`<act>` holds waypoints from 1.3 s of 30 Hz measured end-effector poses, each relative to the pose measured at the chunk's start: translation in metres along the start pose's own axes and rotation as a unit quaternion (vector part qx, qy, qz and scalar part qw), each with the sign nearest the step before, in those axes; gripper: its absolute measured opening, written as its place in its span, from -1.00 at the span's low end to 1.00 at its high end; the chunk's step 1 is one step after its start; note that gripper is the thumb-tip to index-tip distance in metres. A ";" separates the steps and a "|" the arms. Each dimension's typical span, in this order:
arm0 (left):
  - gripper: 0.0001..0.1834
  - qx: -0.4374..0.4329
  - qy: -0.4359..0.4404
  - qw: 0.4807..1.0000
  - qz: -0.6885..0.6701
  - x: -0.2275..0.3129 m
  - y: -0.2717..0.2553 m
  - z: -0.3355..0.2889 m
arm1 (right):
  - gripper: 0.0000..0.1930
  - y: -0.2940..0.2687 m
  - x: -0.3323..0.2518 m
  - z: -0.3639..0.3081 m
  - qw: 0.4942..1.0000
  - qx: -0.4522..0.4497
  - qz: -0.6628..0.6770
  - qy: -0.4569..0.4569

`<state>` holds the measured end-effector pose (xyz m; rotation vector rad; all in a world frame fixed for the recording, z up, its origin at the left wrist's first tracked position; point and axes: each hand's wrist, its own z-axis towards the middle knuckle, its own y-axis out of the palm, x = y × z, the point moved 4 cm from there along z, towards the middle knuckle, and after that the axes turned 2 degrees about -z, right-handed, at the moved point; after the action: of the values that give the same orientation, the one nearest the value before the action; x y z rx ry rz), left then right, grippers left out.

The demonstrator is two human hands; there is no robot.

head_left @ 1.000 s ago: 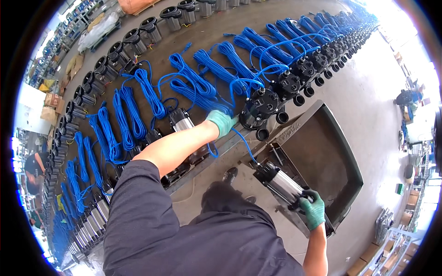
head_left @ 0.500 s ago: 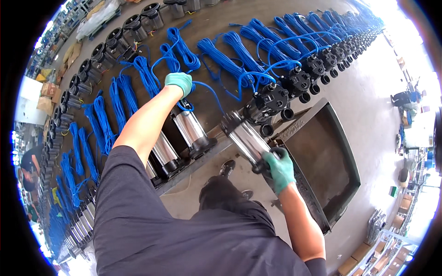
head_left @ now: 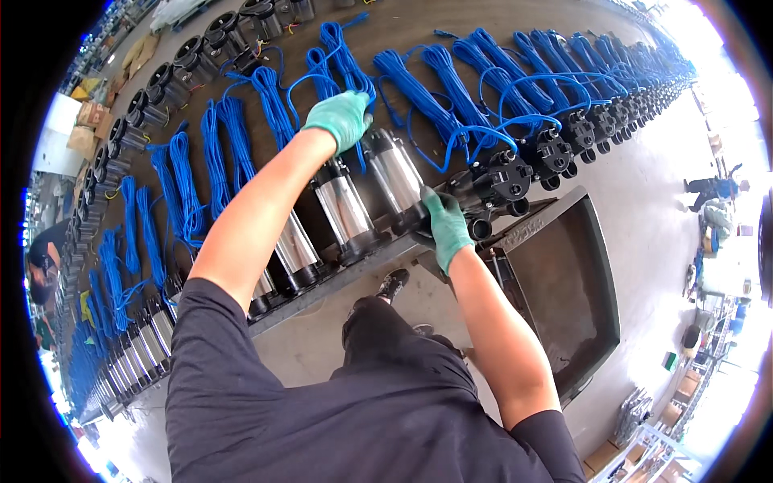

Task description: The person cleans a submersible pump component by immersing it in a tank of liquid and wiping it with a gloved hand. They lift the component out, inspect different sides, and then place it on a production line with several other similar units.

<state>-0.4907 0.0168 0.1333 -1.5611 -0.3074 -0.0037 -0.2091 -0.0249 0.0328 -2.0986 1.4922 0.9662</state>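
My left hand (head_left: 342, 119), in a green glove, is closed at the near end of a coiled blue cable (head_left: 345, 58); its fingertips are partly hidden. My right hand (head_left: 444, 229), also gloved in green, grips the black lower end of a shiny steel pump cylinder (head_left: 394, 173). That cylinder lies slanted at the bench edge, its black top close to my left hand. Just left of it is another steel cylinder (head_left: 345, 205) with black ends, and a third (head_left: 294, 248) lies beyond that one.
Coiled blue cables (head_left: 419, 92) line the bench (head_left: 475, 18). Black pump heads (head_left: 503, 181) run in a row to the right. Motor housings (head_left: 193, 56) stand along the far left. A dark, shallow tray (head_left: 576, 282) is on my right. Another person (head_left: 713, 189) is at far right.
My right hand has carried the steel cylinder leftward and up onto the bench, beside the other cylinders. My left hand has shifted slightly right and up along the cable.
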 end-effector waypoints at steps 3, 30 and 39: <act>-0.62 0.122 0.113 0.986 0.034 0.057 -0.024 -0.028 | -0.36 -0.011 0.000 -0.027 0.998 -0.056 -0.024 -0.016; -0.37 -0.034 0.225 0.693 -0.684 0.332 -0.089 -0.160 | -0.45 -0.176 0.137 -0.196 0.965 0.055 0.246 -0.077; -0.41 -0.145 0.163 0.633 -0.743 0.385 -0.016 -0.207 | -0.48 -0.265 0.181 -0.281 0.931 0.298 0.103 -0.184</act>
<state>-0.0840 -0.1131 0.2288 -1.1384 -1.2706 -1.6860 0.1601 -0.2351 0.0747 -1.2795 1.5694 0.7854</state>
